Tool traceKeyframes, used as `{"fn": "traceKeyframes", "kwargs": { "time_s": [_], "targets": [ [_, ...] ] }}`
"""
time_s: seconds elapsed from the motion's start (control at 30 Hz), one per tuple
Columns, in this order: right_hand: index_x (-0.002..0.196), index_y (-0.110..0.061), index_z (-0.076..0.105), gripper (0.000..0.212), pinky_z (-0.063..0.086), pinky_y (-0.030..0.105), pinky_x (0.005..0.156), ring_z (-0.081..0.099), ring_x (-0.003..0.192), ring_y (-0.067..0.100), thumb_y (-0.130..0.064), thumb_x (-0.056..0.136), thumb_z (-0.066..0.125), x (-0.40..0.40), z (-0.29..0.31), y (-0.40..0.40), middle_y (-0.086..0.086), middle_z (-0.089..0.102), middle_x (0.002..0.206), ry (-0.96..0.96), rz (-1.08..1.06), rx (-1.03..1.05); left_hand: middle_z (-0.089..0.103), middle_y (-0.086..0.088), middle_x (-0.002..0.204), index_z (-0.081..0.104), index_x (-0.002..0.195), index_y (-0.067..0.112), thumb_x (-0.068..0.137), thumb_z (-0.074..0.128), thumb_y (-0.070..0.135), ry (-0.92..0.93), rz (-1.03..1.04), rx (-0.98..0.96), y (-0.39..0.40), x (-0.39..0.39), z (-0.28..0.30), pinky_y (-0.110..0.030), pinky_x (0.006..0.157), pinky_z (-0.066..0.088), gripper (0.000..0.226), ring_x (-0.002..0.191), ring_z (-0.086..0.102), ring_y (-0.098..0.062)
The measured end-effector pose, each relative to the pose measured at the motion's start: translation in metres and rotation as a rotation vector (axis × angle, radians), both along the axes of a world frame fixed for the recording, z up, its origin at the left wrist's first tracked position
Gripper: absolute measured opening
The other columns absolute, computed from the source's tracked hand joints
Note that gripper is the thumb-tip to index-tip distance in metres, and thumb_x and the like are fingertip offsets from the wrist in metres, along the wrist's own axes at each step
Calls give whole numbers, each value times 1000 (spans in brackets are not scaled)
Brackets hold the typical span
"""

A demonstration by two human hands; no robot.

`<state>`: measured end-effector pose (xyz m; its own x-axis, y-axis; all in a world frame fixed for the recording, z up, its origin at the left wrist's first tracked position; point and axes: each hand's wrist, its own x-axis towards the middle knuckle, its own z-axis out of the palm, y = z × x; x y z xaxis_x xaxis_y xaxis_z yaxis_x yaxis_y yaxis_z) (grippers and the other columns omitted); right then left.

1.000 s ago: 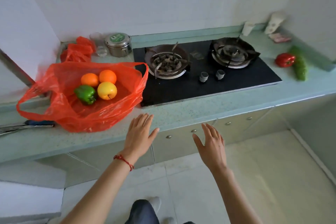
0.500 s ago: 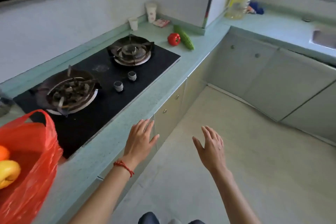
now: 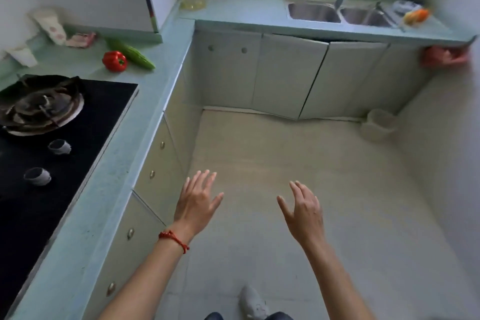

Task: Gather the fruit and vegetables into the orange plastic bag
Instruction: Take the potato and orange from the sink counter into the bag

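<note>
Both hands are empty, fingers straight and spread: the left hand with a red string bracelet on its wrist, the right hand beside it, both held over the floor at 6 o'clock in the view

Change since one second ago: the view has swung to the right along the counter. The orange bag with its oranges, apple and green pepper stood at 9 o'clock then, slid to the lower-left edge half a second ago, and is now out of view. The hands keep the same open, forward pose across all three pictures; neither has taken anything up

Items now in view:
- Red pepper on the counter at 10 o'clock, beyond the stove
- Long green vegetable, touching or just beside the pepper on its right side; which of the two cannot be told
- Orange item at 2 o'clock beside the sink; blurred, so whether it is produce cannot be told

Meaning for the task: judged from the layout, gathering is partly done. The turn appears to be a search for what is left. The pepper and green vegetable are the nearest candidates; each must be carried back left to the bag, which lies well apart from them
</note>
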<state>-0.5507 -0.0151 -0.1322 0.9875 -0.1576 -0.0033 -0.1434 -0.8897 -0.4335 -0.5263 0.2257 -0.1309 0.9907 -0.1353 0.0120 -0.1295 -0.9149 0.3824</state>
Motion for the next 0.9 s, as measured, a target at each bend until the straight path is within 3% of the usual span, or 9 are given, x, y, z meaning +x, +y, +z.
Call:
{"fn": "traceKeyframes", "kwargs": {
  "time_s": [0.1, 0.23, 0.33, 0.53, 0.73, 0.9],
  "targets": [
    [132, -6, 46, 56, 30, 45, 109, 40, 132, 29, -40, 88, 51, 0, -2, -23, 14, 48, 139, 3, -67, 4, 43, -14, 143, 40, 136, 9, 77, 16, 57, -3, -66, -5, -25, 14, -3, -45, 113, 22, 80, 137, 33, -31],
    [132, -7, 47, 69, 30, 45, 109, 41, 132, 28, -53, 82, 35, 6, -5, -59, 13, 48, 139, 22, -163, 20, 44, -14, 142, 40, 136, 9, 78, 17, 56, 19, -141, 10, -66, 41, -10, -46, 113, 22, 78, 136, 34, -31],
    [132, -7, 46, 67, 30, 45, 109, 40, 132, 28, -49, 81, 38, 20, -10, -94, 14, 48, 139, 38, -217, 33, 47, -15, 140, 43, 134, 8, 79, 19, 55, 27, -184, 15, -101, 67, -13, -48, 111, 25, 76, 134, 37, -32],
    [133, -7, 44, 68, 27, 44, 111, 37, 134, 27, -49, 80, 36, 73, -13, -176, 13, 45, 141, 62, -263, 59, 58, -19, 128, 53, 125, 4, 82, 29, 49, 9, -246, 48, -184, 133, -13, -53, 101, 38, 66, 123, 50, -37],
    [134, -8, 44, 76, 27, 42, 111, 37, 134, 26, -58, 79, 28, 141, -2, -261, 12, 45, 141, 43, -274, 57, 57, -18, 128, 53, 125, 5, 82, 29, 49, 4, -275, 39, -275, 208, -3, -54, 101, 37, 66, 123, 50, -37],
    [135, -8, 42, 69, 25, 42, 112, 35, 136, 26, -49, 80, 36, 195, 2, -317, 12, 43, 143, 35, -319, 73, 60, -18, 125, 55, 123, 5, 82, 31, 47, -17, -316, 56, -333, 268, 3, -54, 99, 40, 63, 120, 53, -37]
  ]
}}
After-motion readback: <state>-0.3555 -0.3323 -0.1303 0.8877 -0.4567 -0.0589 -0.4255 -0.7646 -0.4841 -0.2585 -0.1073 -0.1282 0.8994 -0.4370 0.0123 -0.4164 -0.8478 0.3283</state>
